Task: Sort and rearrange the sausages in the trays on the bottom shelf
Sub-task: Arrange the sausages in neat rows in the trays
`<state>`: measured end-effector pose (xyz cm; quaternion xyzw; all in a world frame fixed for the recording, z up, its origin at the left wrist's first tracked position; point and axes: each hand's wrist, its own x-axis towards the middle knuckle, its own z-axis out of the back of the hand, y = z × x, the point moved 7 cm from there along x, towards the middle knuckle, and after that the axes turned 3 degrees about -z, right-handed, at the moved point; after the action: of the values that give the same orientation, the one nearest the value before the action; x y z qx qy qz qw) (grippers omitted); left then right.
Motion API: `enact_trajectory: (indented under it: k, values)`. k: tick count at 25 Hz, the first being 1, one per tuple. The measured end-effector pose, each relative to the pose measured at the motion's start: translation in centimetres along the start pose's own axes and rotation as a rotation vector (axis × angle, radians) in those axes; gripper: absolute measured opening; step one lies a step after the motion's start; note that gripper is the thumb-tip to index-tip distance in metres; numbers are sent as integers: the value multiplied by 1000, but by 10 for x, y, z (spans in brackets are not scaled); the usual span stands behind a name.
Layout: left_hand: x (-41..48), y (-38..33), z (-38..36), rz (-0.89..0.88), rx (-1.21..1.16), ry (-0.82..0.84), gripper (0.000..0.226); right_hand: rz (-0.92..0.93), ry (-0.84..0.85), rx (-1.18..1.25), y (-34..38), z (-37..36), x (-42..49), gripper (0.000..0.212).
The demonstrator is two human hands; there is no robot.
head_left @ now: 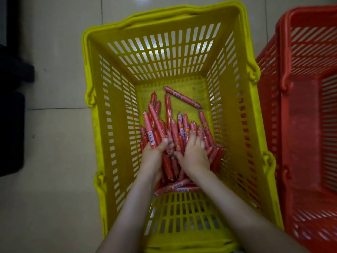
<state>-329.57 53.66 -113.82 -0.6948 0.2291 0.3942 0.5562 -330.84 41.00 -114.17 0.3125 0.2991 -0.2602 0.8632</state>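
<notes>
Down in the yellow basket, the left hand grips a bunch of sausages. The right hand lies flat on the pile, fingers uncurled.

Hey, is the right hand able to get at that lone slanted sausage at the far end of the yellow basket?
Probably yes: the lone sausage lies uncovered on the yellow basket floor beyond the pile, and the right hand rests just short of it.
</notes>
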Motion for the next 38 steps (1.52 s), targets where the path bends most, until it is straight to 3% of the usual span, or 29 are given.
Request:
enact_trajectory:
  k: [2,6,10,13,16,20,25,29,32,34,38]
  values:
    - [-1,6,9,20,11,-48,10,-9,59,14,0,-16,-5,79]
    - [-2,7,7,35,-23,-64,10,-20,57,268,-4,-16,4,79]
    - [-4,-2,-1,24,14,-9,12,-75,-1,501,-8,-2,8,45]
    - [-18,-17,-6,7,88,54,8,-74,-31,648,-7,24,3,34]
    - [-53,-43,-24,-10,165,218,12,40,-46,854,7,83,-31,33]
    - [-139,-93,-83,-90,222,554,26,320,-97,1102,39,197,-112,42]
    - [-291,-130,-162,-206,347,957,20,533,-426,1205,20,329,-245,48]
    - [-420,-99,-211,-221,435,1275,25,583,-779,1189,-43,389,-368,59]
    - [-513,-39,-237,-121,575,1484,20,496,-950,1251,-120,401,-460,64]
    - [-572,11,-248,-10,678,1609,12,405,-1039,1342,-178,395,-514,57]
    - [-680,128,-243,197,885,1786,7,93,-1314,1384,-295,351,-635,44]
